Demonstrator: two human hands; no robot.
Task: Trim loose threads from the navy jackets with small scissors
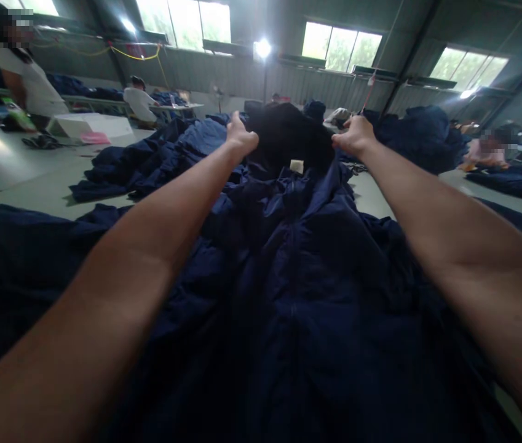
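Observation:
A dark navy garment (288,258) lies stretched out in front of me over a heap of the same cloth. Both arms reach forward to its far end. My left hand (241,136) is closed on the garment's top left edge. My right hand (355,136) is closed on the top right edge. Between the hands the dark collar part (288,138) is lifted, and a small white label (296,165) shows just below it.
Piles of navy fabric (150,160) cover the pale floor (21,178) left, right (427,138) and behind. A person in a white top (25,74) stands far left near a white box (90,126). Another person sits at a table (141,101); a third sits far right (491,151).

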